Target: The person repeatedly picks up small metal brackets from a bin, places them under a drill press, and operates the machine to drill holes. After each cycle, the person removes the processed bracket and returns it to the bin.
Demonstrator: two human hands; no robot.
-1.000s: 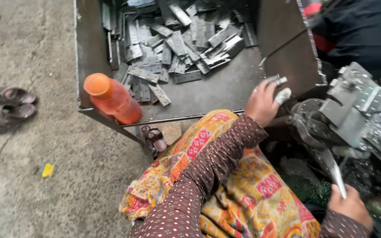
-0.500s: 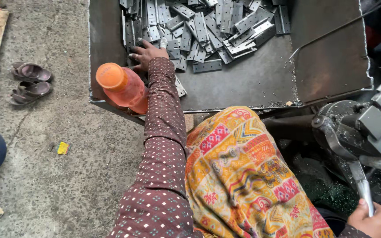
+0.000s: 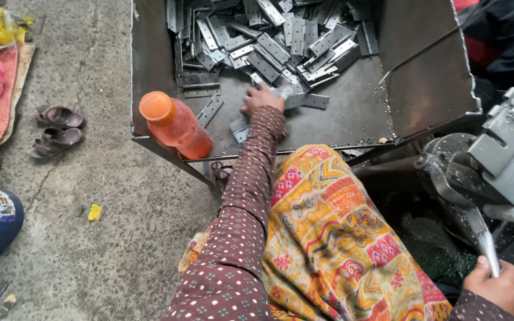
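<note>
Two grips: left hand (image 3: 261, 98) grasping hinge plates (image 3: 292, 98) on steel tray (image 3: 352, 122); right hand (image 3: 501, 288) clenched around lever (image 3: 483, 241).

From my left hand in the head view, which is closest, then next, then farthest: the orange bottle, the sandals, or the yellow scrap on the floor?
From the left hand:
1. Orange bottle, just left, in the metal tray's corner.
2. Yellow scrap, down-left on the floor.
3. Sandals, far left on the floor.

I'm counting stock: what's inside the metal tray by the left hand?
Inside the metal tray: piled flat metal strips and an orange bottle. The left hand covers some.
</note>
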